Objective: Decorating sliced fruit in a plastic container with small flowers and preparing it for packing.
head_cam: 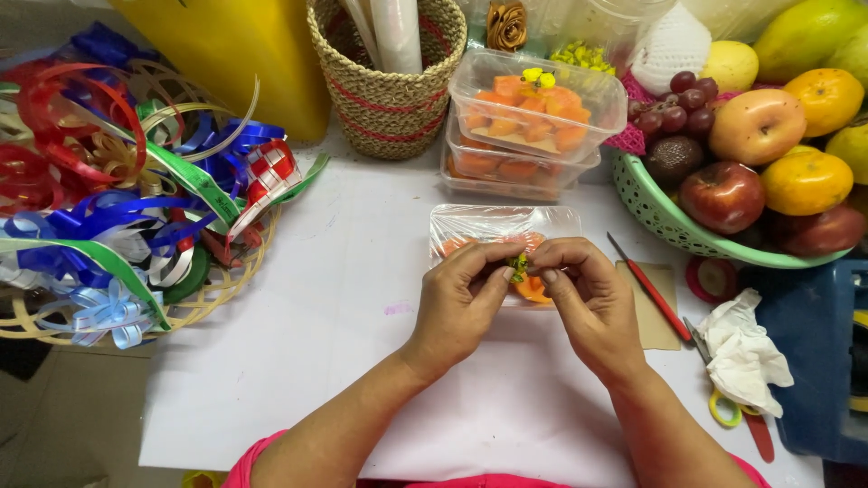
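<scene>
Both hands pinch a small yellow-green flower (518,266) between their fingertips, left hand (461,303) and right hand (588,303) meeting over a wrapped tray (470,224) of orange fruit on the white table (344,298). Behind, two stacked boxes (533,117) look finished, the top one already decorated. This tray's flower is not yet fixed.
</scene>
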